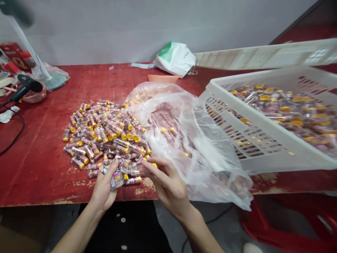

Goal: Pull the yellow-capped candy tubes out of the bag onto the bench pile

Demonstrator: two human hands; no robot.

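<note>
A heap of small clear tubes with yellow caps and printed labels [105, 130] lies on the red table in front of me. At the heap's near edge, my left hand [104, 189] is closed on a small clear printed packet [117, 180], pressed under the thumb. My right hand [168, 182] pinches a larger clear plastic tube [137, 170], whose yellow end shows by the fingers. The tube's other end reaches towards my left hand; whether the two touch I cannot tell. Right of the heap, a crumpled clear plastic bag [179, 116] has a few small tubes on or in it.
A white slotted crate [237, 105] holding many yellow-capped tubes stands at the right. Behind are a white and green bag [176, 58] and an orange tray [163, 79]. A hair dryer [27, 84] and a stand [50, 82] occupy the left; a red stool [263, 225] is below.
</note>
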